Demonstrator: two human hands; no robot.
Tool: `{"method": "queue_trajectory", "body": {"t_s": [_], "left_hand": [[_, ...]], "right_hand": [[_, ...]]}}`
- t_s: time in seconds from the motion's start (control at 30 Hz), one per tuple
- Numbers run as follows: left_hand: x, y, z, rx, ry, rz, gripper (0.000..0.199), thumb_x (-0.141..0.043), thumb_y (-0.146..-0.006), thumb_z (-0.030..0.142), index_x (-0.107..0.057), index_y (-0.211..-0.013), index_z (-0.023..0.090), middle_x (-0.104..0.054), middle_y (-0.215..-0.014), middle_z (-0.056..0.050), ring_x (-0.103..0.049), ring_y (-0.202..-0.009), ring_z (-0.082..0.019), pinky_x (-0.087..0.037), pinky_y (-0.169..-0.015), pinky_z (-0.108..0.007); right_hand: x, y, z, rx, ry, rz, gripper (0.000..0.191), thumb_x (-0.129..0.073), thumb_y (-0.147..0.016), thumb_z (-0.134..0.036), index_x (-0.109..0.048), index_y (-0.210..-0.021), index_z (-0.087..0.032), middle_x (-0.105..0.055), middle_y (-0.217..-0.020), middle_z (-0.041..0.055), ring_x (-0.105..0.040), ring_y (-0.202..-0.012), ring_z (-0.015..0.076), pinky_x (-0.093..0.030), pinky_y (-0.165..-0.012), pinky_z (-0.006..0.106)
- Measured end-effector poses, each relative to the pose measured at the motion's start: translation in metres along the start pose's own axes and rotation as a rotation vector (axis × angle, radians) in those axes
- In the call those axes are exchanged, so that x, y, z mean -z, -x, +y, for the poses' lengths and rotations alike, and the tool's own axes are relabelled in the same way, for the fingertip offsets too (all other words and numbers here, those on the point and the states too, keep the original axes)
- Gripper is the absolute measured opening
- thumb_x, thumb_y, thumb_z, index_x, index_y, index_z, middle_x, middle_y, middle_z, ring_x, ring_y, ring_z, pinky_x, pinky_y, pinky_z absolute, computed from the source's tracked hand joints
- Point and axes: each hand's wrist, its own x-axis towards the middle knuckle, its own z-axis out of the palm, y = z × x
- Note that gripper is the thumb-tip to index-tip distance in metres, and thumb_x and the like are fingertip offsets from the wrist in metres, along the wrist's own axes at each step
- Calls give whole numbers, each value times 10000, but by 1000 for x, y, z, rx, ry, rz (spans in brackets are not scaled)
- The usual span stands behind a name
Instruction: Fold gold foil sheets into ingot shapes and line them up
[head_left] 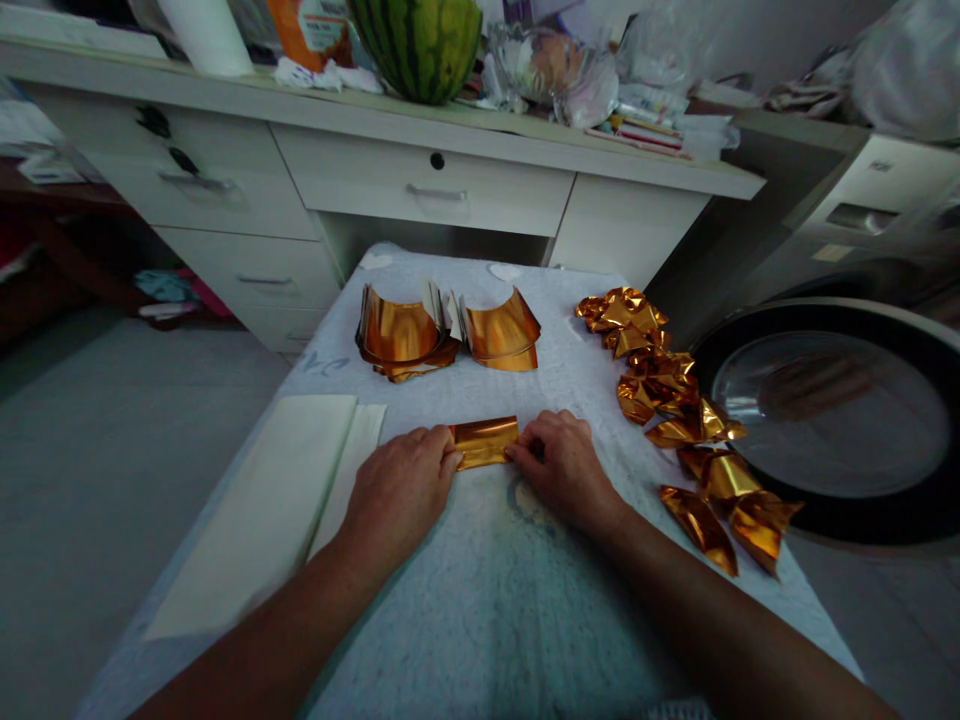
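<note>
Now my left hand and right hand pinch opposite ends of a shiny gold foil strip, flat on the mottled white cloth at mid-frame.

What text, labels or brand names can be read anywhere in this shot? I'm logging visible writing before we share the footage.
Nothing here reads clearly.
Orange package on the desk: it carries print, too blurred to read.
Tablecloth: faint marks near its left edge, not legible.
Booklets on the desk: too small to read.
Gold foil sheet between left hand and right hand: no writing.
</note>
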Motion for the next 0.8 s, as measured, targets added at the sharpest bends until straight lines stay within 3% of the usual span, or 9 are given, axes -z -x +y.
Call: {"method": "queue_trajectory", "body": {"t_s": [0.17, 0.4, 0.67, 0.8], "left_hand": [[1, 0, 0, -1, 52, 12, 69, -489, -938, 233, -515, -879, 209, -651, -856, -18, -616, -793, -191, -368, -665, -290], [-1, 1, -2, -19, 95, 44, 51, -492, -927, 206, -503, -879, 217, -617, -817, 5, -584, -743, -180, -340, -635, -282], [-3, 1, -4, -48, 114, 92, 90, -485, -925, 163, -565, -928, 204, -530, -941, -17, -573, -829, -179, -401, -697, -292], [-8, 0, -6, -137, 125, 150, 136, -506, -925, 143, -631, -929, 199, -538, -922, -26, -554, -874, -192, -429, -742, -304]], "right_hand": [[-2, 0, -1, -16, 2, 10, 183, -676, -848, -251, -607, -690, -191, -613, -765, 10, -495, -803, 194, -265, -737, 325], [-4, 3, 2, -31, -36, 68, 157, -708, -813, -248, -562, -843, -196, -590, -738, -11, -498, -765, 190, -284, -727, 310], [-4, 2, 2, -34, -57, 62, 164, -710, -826, -239, -550, -828, -200, -594, -734, -15, -504, -779, 196, -295, -744, 318], [-4, 4, -3, 32, -22, 86, 93, -686, -849, -187, -594, -851, -198, -625, -857, 19, -498, -852, 210, -298, -762, 333]]}}
